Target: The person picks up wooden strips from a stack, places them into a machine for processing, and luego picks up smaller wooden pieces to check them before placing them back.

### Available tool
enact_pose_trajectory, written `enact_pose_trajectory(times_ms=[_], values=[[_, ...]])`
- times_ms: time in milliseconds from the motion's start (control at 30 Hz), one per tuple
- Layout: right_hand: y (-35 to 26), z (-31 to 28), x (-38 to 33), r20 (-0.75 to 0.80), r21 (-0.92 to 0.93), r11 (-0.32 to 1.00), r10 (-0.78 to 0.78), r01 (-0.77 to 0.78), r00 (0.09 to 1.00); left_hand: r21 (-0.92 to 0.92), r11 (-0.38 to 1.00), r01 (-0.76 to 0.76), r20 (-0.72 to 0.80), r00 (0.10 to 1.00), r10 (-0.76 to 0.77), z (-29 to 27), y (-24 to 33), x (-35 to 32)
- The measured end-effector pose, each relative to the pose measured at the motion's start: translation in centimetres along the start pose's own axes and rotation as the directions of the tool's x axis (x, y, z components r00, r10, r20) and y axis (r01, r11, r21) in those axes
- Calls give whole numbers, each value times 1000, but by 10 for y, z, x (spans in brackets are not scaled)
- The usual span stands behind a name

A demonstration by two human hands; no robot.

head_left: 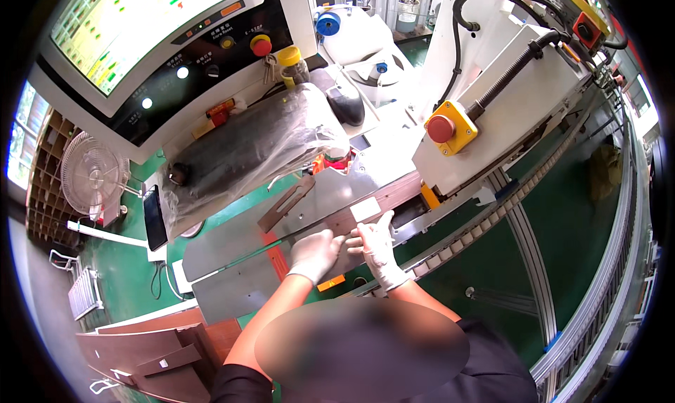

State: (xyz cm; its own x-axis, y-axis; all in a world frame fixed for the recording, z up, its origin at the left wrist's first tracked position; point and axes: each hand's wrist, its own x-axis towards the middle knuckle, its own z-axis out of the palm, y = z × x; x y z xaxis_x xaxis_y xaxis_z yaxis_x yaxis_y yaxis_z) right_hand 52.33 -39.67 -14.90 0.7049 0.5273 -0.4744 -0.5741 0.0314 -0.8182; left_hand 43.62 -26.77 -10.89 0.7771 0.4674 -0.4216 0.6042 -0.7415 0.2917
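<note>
Both my hands wear pale gloves and are at the brown wood-grain board (399, 190), which lies along a grey metal machine bed (235, 288). My left hand (315, 254) is closed at the board's near left end, its fingers curled; whatever they hold is hidden. Just right of it, my right hand (377, 250) is open over the board's near edge, fingers apart and pointing left and away. A blank-looking white rectangular label or card (365, 209) lies on the board just beyond my right fingertips. Farther left, a brown slotted flat piece (287, 203) rests on the bed.
A control panel with a screen (144, 30) stands far left, behind a plastic-covered black machine part (246, 139). A red stop button on a yellow box (441, 129) sits at right, above a roller track (460, 245). Brown panels (144, 354) are stacked lower left.
</note>
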Motion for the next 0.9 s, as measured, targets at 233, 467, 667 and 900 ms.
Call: enact_pose_trajectory(times_ms=[233, 467, 667, 900], values=[[4, -15, 11, -154, 180, 959, -192, 219, 969, -38, 988, -150, 25, 988, 151, 13, 45, 52], [-4, -35, 13, -101, 185, 975, -107, 124, 989, -112, 980, -163, -37, 986, 160, 16, 54, 39], [-22, -27, 13, -210, 190, 975, -77, 118, 975, -193, 898, -395, -89, 919, 385, 26, 18, -8], [23, -16, 22, -18, -28, 938, -346, 346, 938, -317, 860, -399, -349, 892, 285, 56, -178, -163]])
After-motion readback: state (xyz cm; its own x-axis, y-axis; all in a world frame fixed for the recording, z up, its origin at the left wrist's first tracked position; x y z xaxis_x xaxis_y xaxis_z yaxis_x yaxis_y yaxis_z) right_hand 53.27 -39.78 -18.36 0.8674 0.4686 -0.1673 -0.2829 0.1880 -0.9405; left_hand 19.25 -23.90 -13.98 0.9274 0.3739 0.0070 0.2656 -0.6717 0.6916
